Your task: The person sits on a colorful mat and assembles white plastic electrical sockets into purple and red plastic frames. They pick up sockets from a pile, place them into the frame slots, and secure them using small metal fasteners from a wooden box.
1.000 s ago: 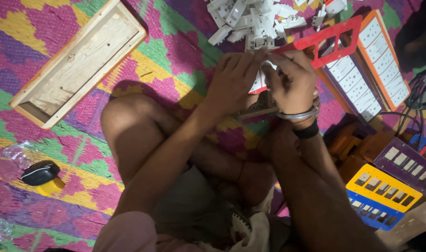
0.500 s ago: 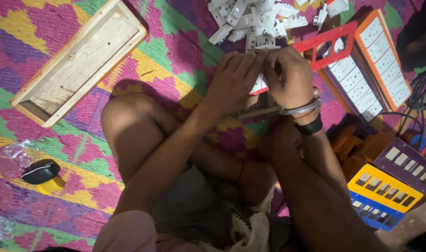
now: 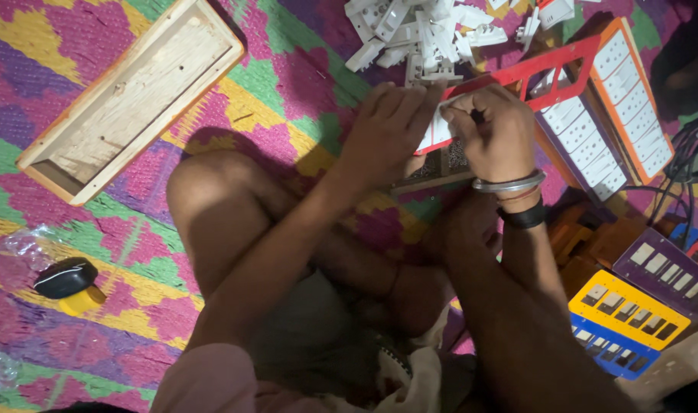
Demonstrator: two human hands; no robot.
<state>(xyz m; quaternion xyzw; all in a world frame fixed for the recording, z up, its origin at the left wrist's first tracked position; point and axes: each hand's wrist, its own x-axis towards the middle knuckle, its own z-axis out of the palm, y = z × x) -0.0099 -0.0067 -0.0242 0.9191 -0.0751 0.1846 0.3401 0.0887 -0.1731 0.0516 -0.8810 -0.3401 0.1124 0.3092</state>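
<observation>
The person sits cross-legged on a woven mat (image 3: 287, 84) patterned in pink, green and yellow. Largest of the loose things is a shallow wooden box (image 3: 127, 95), lying open well to the left of the hands. To the right of the hands lies a long orange-edged board of white switches (image 3: 632, 115). Below it, near the right forearm, sit a yellow switch plate (image 3: 628, 310) and a purple one (image 3: 666, 271). A heap of white plastic switch parts (image 3: 421, 34) lies just above the hands.

The work itself is a red switch frame (image 3: 544, 69), held tilted over the knee with a white switch module (image 3: 439, 130) at its lower left corner, between the two hands. The left hand (image 3: 387, 130) lies flat with fingers together, pressing on the frame and module. The right hand (image 3: 498, 134) is curled shut, pinching a thin dark tool whose tip shows at the thumb; what kind of tool cannot be told.

To do this well, the left hand should probably keep the frame from rocking while the right hand works in short, light strokes, since thin plastic is likely to crack under a slip.

A small black and yellow object (image 3: 69, 283) rests far left.
</observation>
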